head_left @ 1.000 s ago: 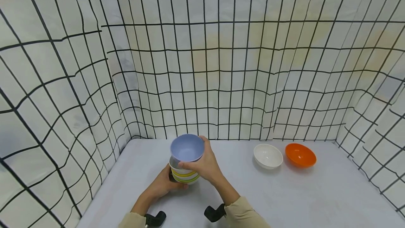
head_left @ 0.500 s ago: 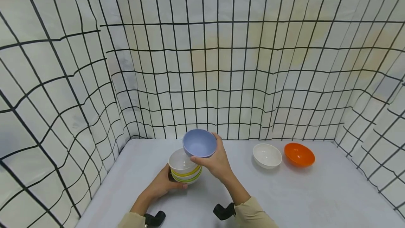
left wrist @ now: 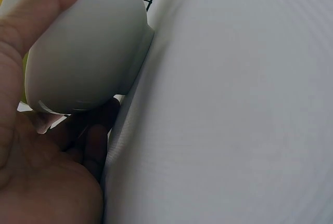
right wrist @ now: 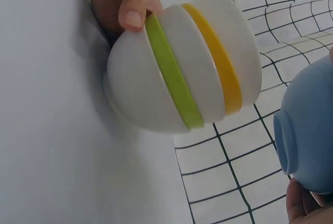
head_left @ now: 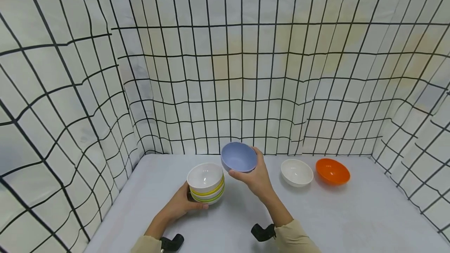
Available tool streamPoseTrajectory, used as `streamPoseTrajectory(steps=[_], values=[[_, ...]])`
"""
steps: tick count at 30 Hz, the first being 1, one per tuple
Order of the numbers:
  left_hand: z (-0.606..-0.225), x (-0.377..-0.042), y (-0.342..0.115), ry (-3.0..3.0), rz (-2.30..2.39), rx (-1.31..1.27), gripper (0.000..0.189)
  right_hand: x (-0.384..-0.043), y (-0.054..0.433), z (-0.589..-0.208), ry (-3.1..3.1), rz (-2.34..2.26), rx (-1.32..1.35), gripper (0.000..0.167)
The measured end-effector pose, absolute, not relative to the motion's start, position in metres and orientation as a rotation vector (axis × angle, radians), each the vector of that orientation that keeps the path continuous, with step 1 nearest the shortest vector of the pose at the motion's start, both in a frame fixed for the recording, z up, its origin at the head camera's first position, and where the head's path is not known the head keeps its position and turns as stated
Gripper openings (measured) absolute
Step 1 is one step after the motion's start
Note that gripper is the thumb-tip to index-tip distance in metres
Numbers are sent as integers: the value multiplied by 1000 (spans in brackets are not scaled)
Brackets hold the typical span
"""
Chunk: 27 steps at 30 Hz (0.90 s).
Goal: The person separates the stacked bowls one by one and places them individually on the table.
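A stack of nested bowls [head_left: 206, 184], white on top with yellow, white and green rims below, stands on the table left of centre. My left hand [head_left: 181, 201] holds it low on its left side, the thumb lying across the white bottom bowl [left wrist: 88, 52] in the left wrist view. Up and to the right of the stack, a light blue bowl [head_left: 238, 157] is held in the air by my right hand [head_left: 258, 177], thumb at its near side and fingers round its right side. In the right wrist view the blue bowl [right wrist: 312, 125] is apart from the stack.
A white bowl [head_left: 297, 173] and an orange bowl [head_left: 333, 171] sit side by side on the white table [head_left: 337, 214], right of my hands. Behind the table and at both sides rises a white wall with a black grid [head_left: 242, 89].
My right hand has lifted the blue bowl off the top of the stack and carried it right, uncovering the white bowl. My left hand keeps its hold on the stack.
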<state>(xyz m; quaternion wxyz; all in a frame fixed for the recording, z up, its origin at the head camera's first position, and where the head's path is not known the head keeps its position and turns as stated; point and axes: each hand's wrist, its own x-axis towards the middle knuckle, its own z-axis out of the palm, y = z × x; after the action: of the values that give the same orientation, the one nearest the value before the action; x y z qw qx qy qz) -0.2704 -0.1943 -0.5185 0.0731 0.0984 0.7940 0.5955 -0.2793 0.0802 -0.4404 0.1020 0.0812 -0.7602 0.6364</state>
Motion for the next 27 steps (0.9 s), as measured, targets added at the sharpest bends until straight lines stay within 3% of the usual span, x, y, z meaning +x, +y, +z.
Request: streamPoseTrajectory(steps=[27], values=[[-513,-269,-193,2421,1752,291,113,-287,136,-490,-2484,1707,44,116]])
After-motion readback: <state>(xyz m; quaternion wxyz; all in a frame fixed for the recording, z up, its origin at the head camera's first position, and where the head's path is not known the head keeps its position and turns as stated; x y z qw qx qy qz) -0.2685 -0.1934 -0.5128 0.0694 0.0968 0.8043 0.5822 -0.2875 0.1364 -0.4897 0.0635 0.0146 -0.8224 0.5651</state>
